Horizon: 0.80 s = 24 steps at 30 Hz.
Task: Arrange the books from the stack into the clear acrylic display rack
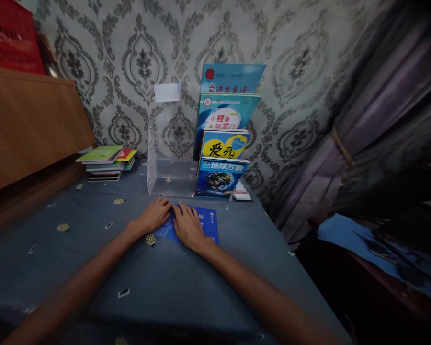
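A blue booklet (pixel 209 221) with white print lies flat on the cloth-covered table. My right hand (pixel 189 227) rests palm down on it, fingers stretched toward its far edge. At the booklet's left end is my left hand (pixel 158 214), its fingers laid out and almost meeting the right fingertips; the hands cover part of the booklet. Just beyond them stands a clear display rack (pixel 172 184). On its right side several books rise in tiers, the lowest a dark blue one with a globe (pixel 218 181), then a yellow-and-blue book (pixel 222 144) above it.
A stack of thin books (pixel 106 160) sits at the back left of the table (pixel 93 230). Left of it are a wooden cabinet (pixel 28 120) and a red basket (pixel 12 38). A tied curtain (pixel 309 191) hangs past the table's right edge, near a blue cloth (pixel 348 237).
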Available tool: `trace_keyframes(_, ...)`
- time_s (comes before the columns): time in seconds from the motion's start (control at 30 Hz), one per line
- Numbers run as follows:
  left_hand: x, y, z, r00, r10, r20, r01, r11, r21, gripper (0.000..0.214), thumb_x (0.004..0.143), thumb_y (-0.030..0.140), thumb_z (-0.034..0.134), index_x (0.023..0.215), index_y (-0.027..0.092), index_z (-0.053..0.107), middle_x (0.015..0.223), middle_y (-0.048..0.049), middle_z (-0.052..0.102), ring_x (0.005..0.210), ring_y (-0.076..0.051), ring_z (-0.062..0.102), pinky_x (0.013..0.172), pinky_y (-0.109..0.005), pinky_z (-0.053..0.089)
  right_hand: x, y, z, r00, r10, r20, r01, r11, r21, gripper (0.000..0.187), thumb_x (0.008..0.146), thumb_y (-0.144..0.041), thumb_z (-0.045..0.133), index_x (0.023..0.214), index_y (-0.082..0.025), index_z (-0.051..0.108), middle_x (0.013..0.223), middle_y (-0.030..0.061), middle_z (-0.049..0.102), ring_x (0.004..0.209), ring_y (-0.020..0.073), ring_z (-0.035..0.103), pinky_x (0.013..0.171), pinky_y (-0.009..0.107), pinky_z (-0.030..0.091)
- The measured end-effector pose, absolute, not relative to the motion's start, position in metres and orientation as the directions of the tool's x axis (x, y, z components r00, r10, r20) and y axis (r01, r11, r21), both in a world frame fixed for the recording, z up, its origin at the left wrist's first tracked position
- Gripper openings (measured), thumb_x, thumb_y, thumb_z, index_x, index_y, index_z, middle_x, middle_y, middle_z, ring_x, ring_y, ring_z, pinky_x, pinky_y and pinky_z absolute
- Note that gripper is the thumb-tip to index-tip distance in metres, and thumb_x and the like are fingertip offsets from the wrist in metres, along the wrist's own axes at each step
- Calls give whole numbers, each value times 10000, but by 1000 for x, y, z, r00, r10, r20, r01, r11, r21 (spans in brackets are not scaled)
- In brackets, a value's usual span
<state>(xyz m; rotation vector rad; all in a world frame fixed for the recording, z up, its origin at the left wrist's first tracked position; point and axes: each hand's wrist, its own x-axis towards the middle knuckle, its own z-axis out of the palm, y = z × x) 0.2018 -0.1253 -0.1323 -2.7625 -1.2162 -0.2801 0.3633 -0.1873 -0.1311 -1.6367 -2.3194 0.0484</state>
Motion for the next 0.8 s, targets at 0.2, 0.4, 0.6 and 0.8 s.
trace_keyframes(0.2,203,-118,-131,666,704,246,727,-686,-4,234,982,260,450,1084,163,635,1054,-103,608,1005,-247,560,899,-388,470,395,-235,-138,-365,903,228,891,410,-196,401,985,-249,457,1368,-166,541,1514,186,440,1393,297,430,1160,510,325)
trace_keyframes(0.4,204,-110,-135,642,714,278,741,-672,13,234,980,287,454,1079,165,627,1044,-96,602,981,-244,535,885,-391,454,418,-246,-132,-468,860,205,799,511,-316,433,922,-372,625,1326,-221,589,1444,118,540,1361,272,468,1173,485,317)
trace_keyframes(0.6,199,-107,-136,624,715,315,739,-671,59,213,940,327,501,1023,167,616,1006,-87,605,942,-238,545,866,-383,458,435,-235,-128,-482,861,159,776,504,-379,494,891,-313,652,1369,-231,563,1476,118,506,1383,261,439,1166,485,316)
trace_keyframes(0.8,199,-117,-119,549,799,245,800,-587,123,269,931,402,485,896,169,615,902,-81,625,848,-225,578,757,-323,445,455,-228,-118,-417,908,29,832,394,-391,561,887,-299,640,1429,-258,498,1548,111,412,1442,286,349,1168,533,288)
